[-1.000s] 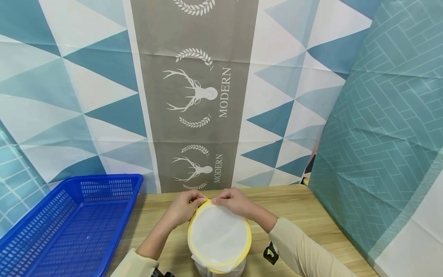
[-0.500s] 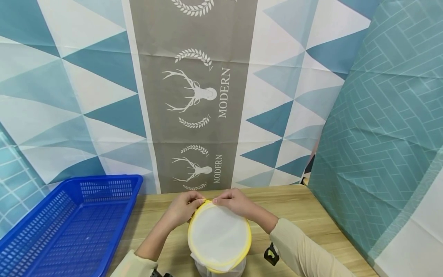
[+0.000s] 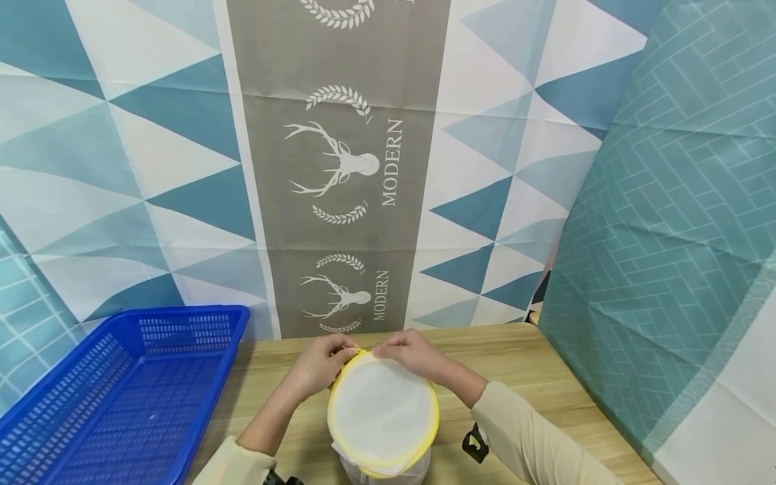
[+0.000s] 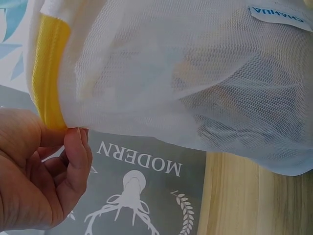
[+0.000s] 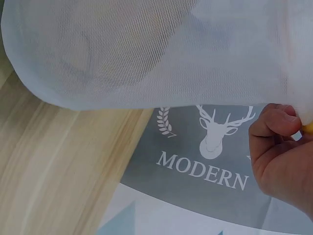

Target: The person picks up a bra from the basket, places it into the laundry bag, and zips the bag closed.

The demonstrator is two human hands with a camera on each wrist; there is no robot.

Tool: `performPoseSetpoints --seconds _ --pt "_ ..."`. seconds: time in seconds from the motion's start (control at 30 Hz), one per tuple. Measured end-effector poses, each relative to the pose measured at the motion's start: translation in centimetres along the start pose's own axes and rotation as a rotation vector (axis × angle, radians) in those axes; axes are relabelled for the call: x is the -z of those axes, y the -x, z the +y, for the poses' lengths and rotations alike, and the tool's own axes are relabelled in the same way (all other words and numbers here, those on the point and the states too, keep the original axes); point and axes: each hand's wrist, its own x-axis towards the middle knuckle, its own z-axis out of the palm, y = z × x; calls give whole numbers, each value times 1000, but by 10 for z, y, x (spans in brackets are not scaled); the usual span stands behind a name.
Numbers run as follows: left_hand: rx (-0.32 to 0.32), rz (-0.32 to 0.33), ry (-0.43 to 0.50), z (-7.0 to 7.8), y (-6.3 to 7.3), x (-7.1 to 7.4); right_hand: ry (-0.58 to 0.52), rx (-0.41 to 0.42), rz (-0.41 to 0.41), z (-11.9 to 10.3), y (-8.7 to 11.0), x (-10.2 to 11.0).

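A white mesh laundry bag (image 3: 383,411) with yellow trim round its round top stands at the table's front middle. My left hand (image 3: 322,364) pinches the yellow edge at the far side of the top; in the left wrist view, thumb and fingertips meet on the yellow band (image 4: 50,73). Right beside it, my right hand (image 3: 412,353) pinches the same rim. The right wrist view has the hand (image 5: 281,147) gripping the edge, with a bit of yellow showing. A label (image 4: 281,17) with blue letters is on the mesh side. Something darker shows dimly through the mesh.
A blue plastic basket (image 3: 233,364) with perforated walls stands to the left. The wooden table (image 3: 497,364) meets a patterned wall covering (image 3: 339,202) at the back. A teal sheet (image 3: 661,236) hangs along the right side.
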Motion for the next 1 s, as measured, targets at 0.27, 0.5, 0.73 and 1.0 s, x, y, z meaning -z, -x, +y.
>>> performPoseSetpoints --seconds 0.27,0.5,0.73,1.0 --pt "-23 -29 4 1 -2 1 127 38 31 -6 -5 1" --pt "-42 -35 -22 2 -5 1 117 46 -44 -6 -6 0" --pt "-86 -9 -94 4 -7 -1 83 15 -51 -4 -5 1" --pt "-110 0 -103 6 -10 -4 -8 -5 -66 1 -3 0"
